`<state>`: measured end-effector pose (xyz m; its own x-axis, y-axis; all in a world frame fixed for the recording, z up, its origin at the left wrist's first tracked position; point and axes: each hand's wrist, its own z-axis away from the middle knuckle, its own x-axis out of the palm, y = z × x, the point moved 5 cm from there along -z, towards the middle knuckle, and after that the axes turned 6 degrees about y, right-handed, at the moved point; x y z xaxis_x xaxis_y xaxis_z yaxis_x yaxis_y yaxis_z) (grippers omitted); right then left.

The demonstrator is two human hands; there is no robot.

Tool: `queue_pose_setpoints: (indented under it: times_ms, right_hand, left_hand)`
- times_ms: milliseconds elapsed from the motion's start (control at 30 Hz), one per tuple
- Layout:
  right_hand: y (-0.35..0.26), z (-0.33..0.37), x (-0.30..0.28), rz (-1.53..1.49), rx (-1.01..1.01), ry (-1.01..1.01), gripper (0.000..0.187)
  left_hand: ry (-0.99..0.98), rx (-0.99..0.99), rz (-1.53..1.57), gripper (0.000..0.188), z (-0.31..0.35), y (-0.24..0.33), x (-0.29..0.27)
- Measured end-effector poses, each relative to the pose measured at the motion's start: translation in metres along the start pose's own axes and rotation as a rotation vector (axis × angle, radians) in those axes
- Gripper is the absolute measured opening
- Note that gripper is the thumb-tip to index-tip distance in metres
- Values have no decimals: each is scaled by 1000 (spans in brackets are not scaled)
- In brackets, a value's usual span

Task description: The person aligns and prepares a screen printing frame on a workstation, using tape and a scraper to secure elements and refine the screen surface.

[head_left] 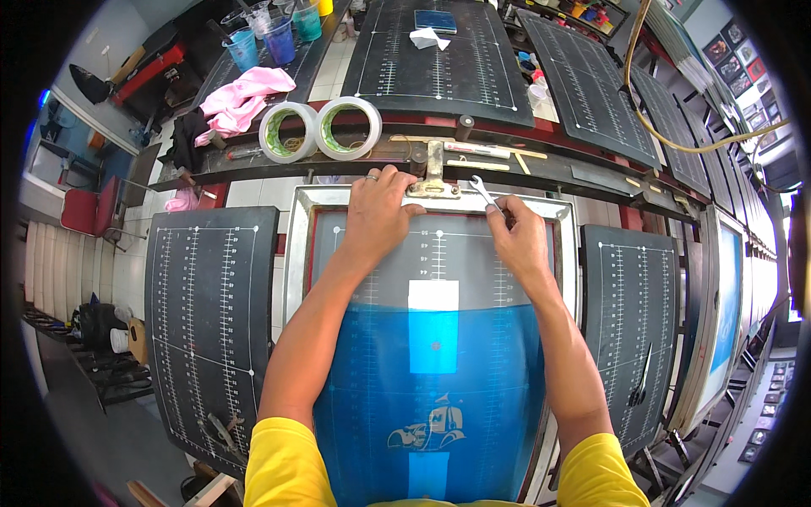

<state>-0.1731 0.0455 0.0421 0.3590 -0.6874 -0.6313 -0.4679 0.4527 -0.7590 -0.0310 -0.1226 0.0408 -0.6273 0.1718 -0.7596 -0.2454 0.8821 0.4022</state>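
A silkscreen frame [297, 245] with blue-coated mesh [363, 397] lies before me over a dark ruled board. Its mesh bears a small vehicle design [429, 427]. At the far rail, a worn metal clamp [434, 173] grips the frame. My left hand [378, 207] is closed over that rail, left of the clamp, thumb towards it. To the clamp's right, my right hand [517, 232] is closed around a wrench [482, 191], whose jaw end points away from me, near the clamp but apart from it. A white paper strip [433, 294] shows through the mesh.
Two tape rolls [349, 128] stand on the rail behind, with a marker [477, 150] right of them. A pink cloth [245, 100] and paint cups [278, 40] are far left. Ruled boards flank me; scissors [639, 384] lie on the right board [629, 296].
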Motion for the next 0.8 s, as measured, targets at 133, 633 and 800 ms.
queue_pose_setpoints:
  times_ms: [133,633,800]
  right_hand:
    - [6,-4,2,-219,110,-78,22]
    - [-5,-11,41,-1448,681,-358,23]
    - [-34,-9,47,-1273,775,96,24]
  left_hand:
    - [2,1,13,39,0,1,-1]
    - [16,-14,21,38,1,3,1]
    - [15,-26,13,38,3,0,0]
